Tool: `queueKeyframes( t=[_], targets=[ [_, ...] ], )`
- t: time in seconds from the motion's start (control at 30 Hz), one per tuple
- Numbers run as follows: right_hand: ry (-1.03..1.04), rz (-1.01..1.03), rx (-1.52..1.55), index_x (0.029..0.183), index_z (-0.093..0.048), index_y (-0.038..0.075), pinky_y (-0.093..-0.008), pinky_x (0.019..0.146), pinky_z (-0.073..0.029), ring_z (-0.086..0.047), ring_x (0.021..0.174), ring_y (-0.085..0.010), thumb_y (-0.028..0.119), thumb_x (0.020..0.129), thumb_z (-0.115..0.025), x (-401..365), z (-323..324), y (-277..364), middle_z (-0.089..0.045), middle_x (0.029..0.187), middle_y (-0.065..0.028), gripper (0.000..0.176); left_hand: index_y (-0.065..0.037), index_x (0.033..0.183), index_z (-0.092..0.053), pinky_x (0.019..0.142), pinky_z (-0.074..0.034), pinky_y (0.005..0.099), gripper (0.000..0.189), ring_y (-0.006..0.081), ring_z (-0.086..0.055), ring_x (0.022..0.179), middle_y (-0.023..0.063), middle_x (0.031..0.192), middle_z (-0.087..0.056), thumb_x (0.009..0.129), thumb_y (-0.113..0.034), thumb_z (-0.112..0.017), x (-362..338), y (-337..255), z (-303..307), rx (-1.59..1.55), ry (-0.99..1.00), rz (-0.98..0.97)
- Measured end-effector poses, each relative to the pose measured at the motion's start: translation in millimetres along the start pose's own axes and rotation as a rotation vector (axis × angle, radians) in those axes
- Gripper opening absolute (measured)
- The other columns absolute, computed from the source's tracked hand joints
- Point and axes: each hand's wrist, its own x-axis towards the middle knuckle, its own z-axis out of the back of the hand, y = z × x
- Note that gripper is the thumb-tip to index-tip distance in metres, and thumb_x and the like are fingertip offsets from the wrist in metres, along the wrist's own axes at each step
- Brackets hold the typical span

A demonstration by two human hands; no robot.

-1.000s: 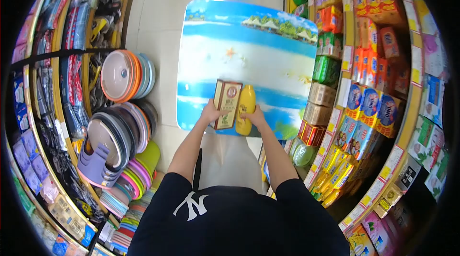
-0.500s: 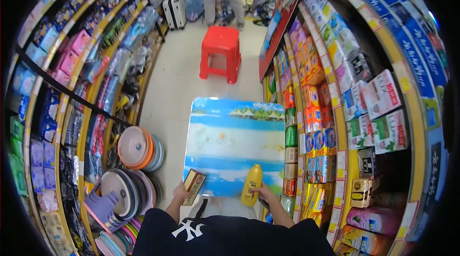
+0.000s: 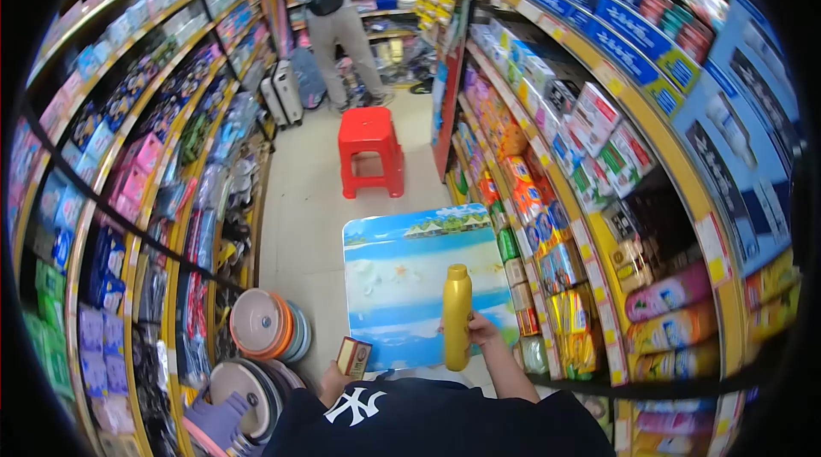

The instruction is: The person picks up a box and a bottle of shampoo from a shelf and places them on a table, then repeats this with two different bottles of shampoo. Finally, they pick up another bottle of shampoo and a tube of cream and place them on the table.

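My right hand (image 3: 483, 330) is closed around a yellow bottle (image 3: 457, 316), held upright over the near right part of a small table (image 3: 419, 273) with a beach-scene top. At the table's near left corner, my left hand (image 3: 333, 378) grips a small brown-and-cream box (image 3: 353, 358), tilted. Its lower end is partly hidden by the hand and my dark shirt.
A red stool (image 3: 369, 149) stands beyond the table. Stacked basins (image 3: 259, 324) crowd the floor at left. Stocked shelves line both sides, with boxed goods (image 3: 599, 119) at right. A person (image 3: 329, 21) stands at the far end near a white suitcase (image 3: 282, 94).
The yellow bottle has been raised and turned more upright in my right hand. My left hand still holds the box. My view has tilted upward, and the far person has turned.
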Motion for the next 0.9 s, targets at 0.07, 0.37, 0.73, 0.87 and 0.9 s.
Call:
queueKeyframes(
  t=[0.07,0.37,0.73,0.87,0.9],
  targets=[
    [0.066,0.087,0.025,0.104,-0.046,0.0,-0.0393,0.081,-0.036,-0.053,0.077,-0.0268,0.036,0.065,-0.063,-8,-36,8,-0.056,0.085,-0.0147,0.056,-0.005,0.095,-0.043,0.072,-0.043,0.0397,0.058,0.0331,-0.055,0.086,0.0177,0.088,-0.058,0.053,-0.033,-0.07,14,8,-9,0.012,0.025,-0.093],
    [0.258,0.794,0.249,0.086,-0.042,0.009,-0.0289,0.064,-0.033,-0.044,0.054,-0.0131,0.042,0.083,-0.041,-74,-191,-38,-0.048,0.057,-0.0026,0.034,-0.004,0.099,-0.043,0.076,-0.042,0.0392,0.057,0.0323,-0.055,0.087,0.0176,0.088,-0.058,0.054,-0.026,-0.069,39,-27,-3,0.282,0.241,-0.6],
    [-0.139,1.531,-0.386,0.086,-0.039,0.009,-0.0265,0.057,-0.032,-0.043,0.05,-0.012,0.046,0.079,-0.044,-291,-335,-146,-0.046,0.055,-0.0011,0.038,-0.004,0.1,-0.042,0.075,-0.043,0.039,0.06,0.032,-0.056,0.087,0.017,0.088,-0.058,0.053,-0.026,-0.07,-112,-148,-121,0.691,0.485,-1.455],
    [-0.424,1.668,-0.409,0.082,-0.038,0.011,-0.0244,0.053,-0.03,-0.041,0.046,-0.0103,0.041,0.084,-0.04,-357,-385,-219,-0.044,0.05,0.0009,0.03,-0.003,0.1,-0.041,0.075,-0.043,0.0389,0.061,0.0319,-0.056,0.086,0.0167,0.088,-0.058,0.052,-0.026,-0.071,-176,-125,-173,0.773,0.55,-1.568],
    [-0.475,1.697,-0.4,0.083,-0.039,0.011,-0.0245,0.053,-0.03,-0.041,0.047,-0.0102,0.041,0.084,-0.04,-374,-400,-239,-0.044,0.05,0.001,0.03,-0.003,0.1,-0.041,0.075,-0.043,0.0388,0.061,0.0319,-0.056,0.086,0.0167,0.088,-0.058,0.052,-0.026,-0.071,-194,-115,-186,0.792,0.569,-1.588]
  ],
)
